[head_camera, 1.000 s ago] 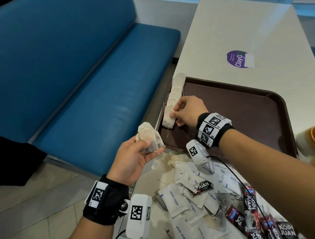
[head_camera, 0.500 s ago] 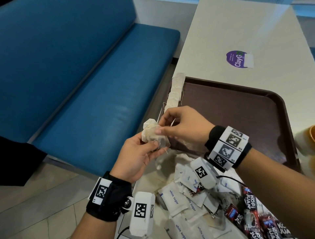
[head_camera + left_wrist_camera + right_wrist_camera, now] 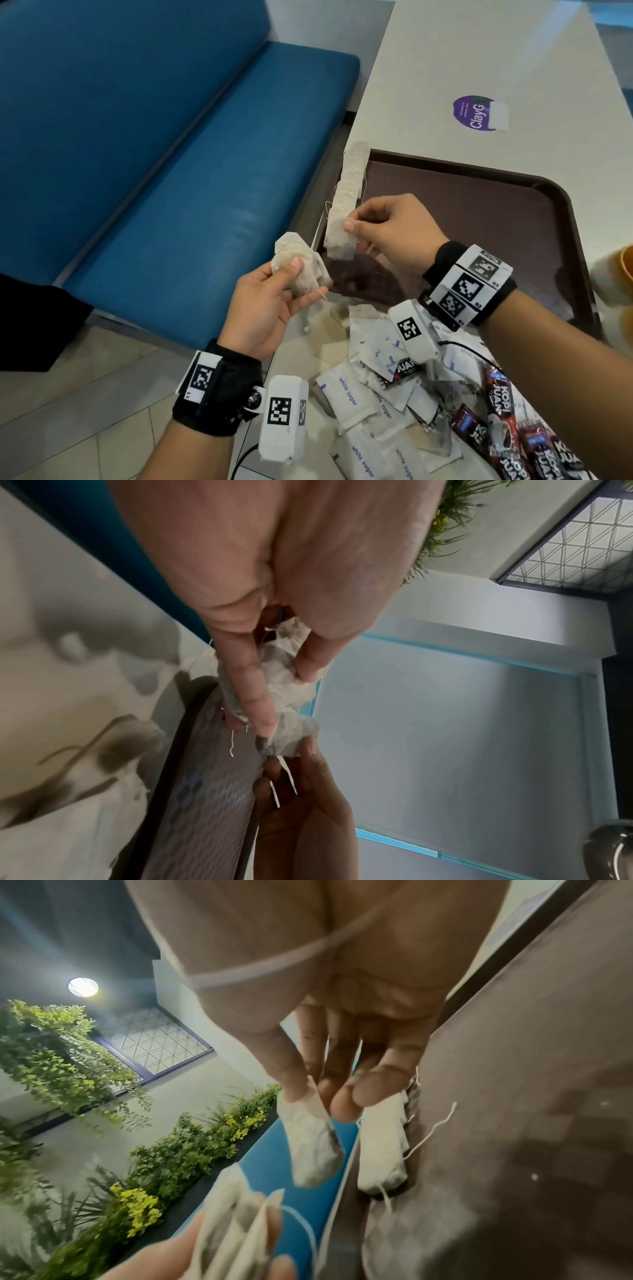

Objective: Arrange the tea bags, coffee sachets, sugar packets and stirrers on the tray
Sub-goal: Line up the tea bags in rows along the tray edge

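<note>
My left hand (image 3: 303, 281) grips a bunch of crumpled tea bags (image 3: 296, 265) just off the tray's near left corner; the same bunch (image 3: 287, 696) shows in the left wrist view. My right hand (image 3: 349, 222) pinches a single tea bag (image 3: 339, 245) between thumb and forefinger, held at the near end of a row of tea bags (image 3: 352, 178) along the left rim of the brown tray (image 3: 479, 212). In the right wrist view the pinched tea bag (image 3: 311, 1145) hangs beside the row's last bag (image 3: 383, 1150). Sugar packets (image 3: 346, 394) and coffee sachets (image 3: 500, 397) lie heaped on the table in front of the tray.
A blue bench (image 3: 171, 171) runs along the left, below the table edge. The white table (image 3: 496, 51) carries a purple sticker (image 3: 479, 113) beyond the tray. An orange cup (image 3: 627, 263) stands at the right edge. Loose tea bags (image 3: 329, 325) lie by the heap.
My right hand left the row, reached to the bunch in my left hand, took one tea bag and has carried it back toward the row's near end.
</note>
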Motion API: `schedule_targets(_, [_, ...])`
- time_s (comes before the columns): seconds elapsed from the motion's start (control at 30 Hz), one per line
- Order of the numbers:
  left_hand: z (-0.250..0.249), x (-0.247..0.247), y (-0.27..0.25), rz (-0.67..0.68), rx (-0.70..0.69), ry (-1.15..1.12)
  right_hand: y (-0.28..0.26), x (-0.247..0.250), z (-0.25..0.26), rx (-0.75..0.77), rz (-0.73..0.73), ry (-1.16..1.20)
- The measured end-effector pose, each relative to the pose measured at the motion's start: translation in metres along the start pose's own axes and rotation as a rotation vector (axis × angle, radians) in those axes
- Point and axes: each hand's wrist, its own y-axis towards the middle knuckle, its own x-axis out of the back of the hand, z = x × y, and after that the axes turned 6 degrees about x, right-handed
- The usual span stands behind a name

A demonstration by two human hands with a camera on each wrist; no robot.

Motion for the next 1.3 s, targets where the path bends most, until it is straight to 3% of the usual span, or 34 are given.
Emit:
schedule_targets(0.13, [-0.005, 0.004, -0.002, -0.028, 0.002, 0.007, 0.007, 0.003, -0.012, -0.012, -0.044, -0.054])
schedule_targets(0.33, [-0.008, 0.005, -0.007, -0.033, -0.022, 0.052, 0.011, -0.01, -0.017, -0.116, 0.198, -0.07])
schedule_targets(0.6, [-0.007, 0.01, -0.008, -0.038, -0.012, 0.033, 0.025, -0.017, -0.019, -0.186, 0.087, 0.05])
schedule_targets(0.8, [-0.006, 0.009, -0.007, -0.01, 0.012, -0.02, 0.029, -0.02, -0.016, -0.202, 0.034, 0.008])
schedule_targets(1.03, [-0.004, 0.007, -0.007, 0.098, 0.012, 0.006, 0.021, -0.015, -0.007, -0.041, -0.032, -0.246])
schedule_targets(1.17, [0.0, 0.003, -0.006, 0.148, 0.018, 0.059, -0.001, -0.018, 0.016, 0.075, 0.105, -0.055])
schedule_targets(1.3, [0.004, -0.003, -0.007, 0.15, 0.007, 0.092, -0.02, -0.019, 0.034, 0.188, 0.233, -0.098])
